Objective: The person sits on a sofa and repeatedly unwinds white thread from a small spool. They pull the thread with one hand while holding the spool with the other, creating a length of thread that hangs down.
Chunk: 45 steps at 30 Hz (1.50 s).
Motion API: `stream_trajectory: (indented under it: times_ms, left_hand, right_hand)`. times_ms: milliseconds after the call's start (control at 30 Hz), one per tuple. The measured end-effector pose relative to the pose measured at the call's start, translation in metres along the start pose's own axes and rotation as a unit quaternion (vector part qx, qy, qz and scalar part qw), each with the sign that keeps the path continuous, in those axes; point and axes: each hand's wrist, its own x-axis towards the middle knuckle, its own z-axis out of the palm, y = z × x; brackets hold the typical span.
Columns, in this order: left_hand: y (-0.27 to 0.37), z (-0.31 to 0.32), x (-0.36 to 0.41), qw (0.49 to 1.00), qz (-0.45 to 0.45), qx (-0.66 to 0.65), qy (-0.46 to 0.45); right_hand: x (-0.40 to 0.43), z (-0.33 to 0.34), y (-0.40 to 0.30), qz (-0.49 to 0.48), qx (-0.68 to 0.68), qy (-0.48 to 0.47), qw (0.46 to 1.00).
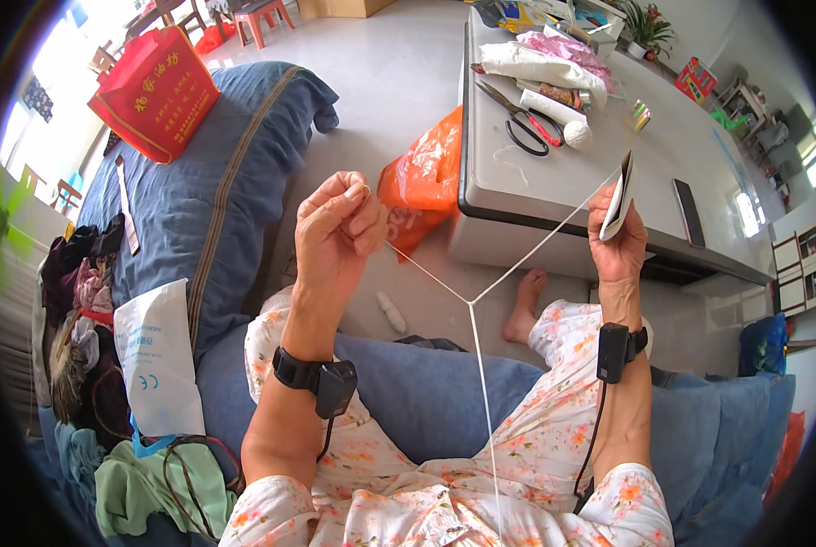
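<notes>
My left hand [339, 215] is raised, its thumb and curled fingers pinching one branch of a white string [483, 369]. Opposite it, my right hand [616, 239] grips a thin folded card [617, 198], seen nearly edge-on. Another branch of the string runs up to this card. Both branches meet in a Y between my knees, and a thicker length drops taut from there toward my chest and out of the frame. On the floor beyond my lap lies a white spindle-shaped bundle [391, 312], perhaps wound thread.
Black-handled scissors [521, 119], a ball of white string [577, 135], white cloth [545, 65] and a phone [688, 212] lie on the table [586, 178]. An orange plastic bag [425, 178] hangs beside it. A red bag [155, 96] stands on the blue-covered sofa [175, 205] at left.
</notes>
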Motion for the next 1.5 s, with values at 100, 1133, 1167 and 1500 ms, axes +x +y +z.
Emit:
stream_trajectory:
  times_ms: [100, 1133, 1167, 1500]
  left_hand:
    - [-0.007, -0.006, 0.003, 1.000, -0.009, 0.003, 0.011]
    - [-0.009, -0.028, 0.005, 0.973, 0.030, 0.214, 0.080]
    - [-0.008, -0.027, 0.005, 0.971, 0.035, 0.223, 0.081]
    - [-0.009, -0.067, 0.010, 0.893, -0.008, 0.409, 0.188]
  right_hand:
    - [-0.001, 0.000, 0.002, 0.002, -0.021, 0.027, 0.999]
    - [-0.003, -0.001, -0.014, -0.042, 0.006, 0.023, 0.999]
    - [-0.003, 0.001, -0.015, -0.046, 0.007, 0.024, 0.999]
    - [-0.002, -0.009, -0.025, -0.067, 0.006, 0.056, 0.996]
